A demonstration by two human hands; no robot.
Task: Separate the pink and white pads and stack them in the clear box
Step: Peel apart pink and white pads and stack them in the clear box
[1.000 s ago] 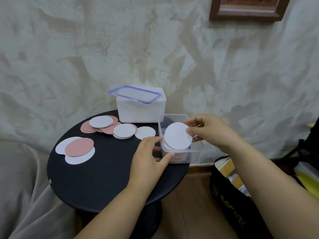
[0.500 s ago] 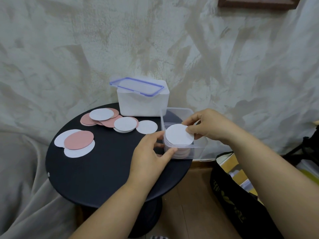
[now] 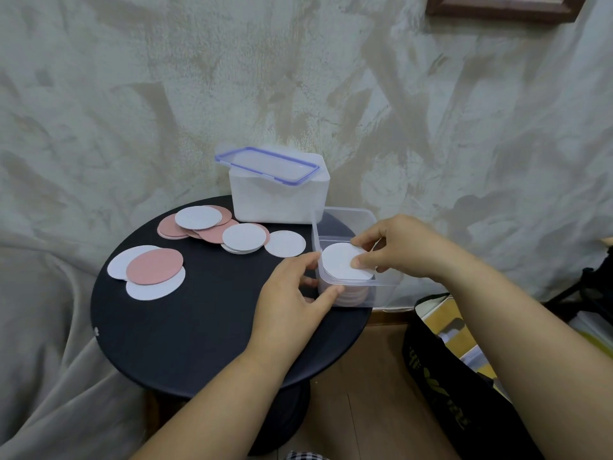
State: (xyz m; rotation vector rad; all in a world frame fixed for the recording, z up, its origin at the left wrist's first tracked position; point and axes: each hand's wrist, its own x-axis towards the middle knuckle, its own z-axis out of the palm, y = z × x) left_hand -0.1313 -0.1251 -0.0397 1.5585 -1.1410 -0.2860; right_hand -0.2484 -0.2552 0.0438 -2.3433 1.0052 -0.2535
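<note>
A clear box [image 3: 345,214] stands at the right edge of the round black table [image 3: 199,333]. My right hand [image 3: 401,247] pinches a white pad [image 3: 341,265] at the box's rim, above a stack of pink pads [image 3: 353,295] inside. My left hand [image 3: 292,303] holds the box's near left corner between thumb and fingers. Loose pink and white pads lie on the table: an overlapping group at the back [image 3: 212,227], a single white pad [image 3: 285,244], and a pink pad [image 3: 154,267] over two white ones at the left.
A white tub [image 3: 278,197] with a blue-rimmed clear lid [image 3: 267,164] resting on top stands at the table's back edge against the draped wall. A black bag [image 3: 441,393] sits on the wooden floor to the right. Grey cloth hangs left of the table.
My right hand has lowered the white pad from a tilted position above the box down into its rim. My left hand has stayed at the box's corner.
</note>
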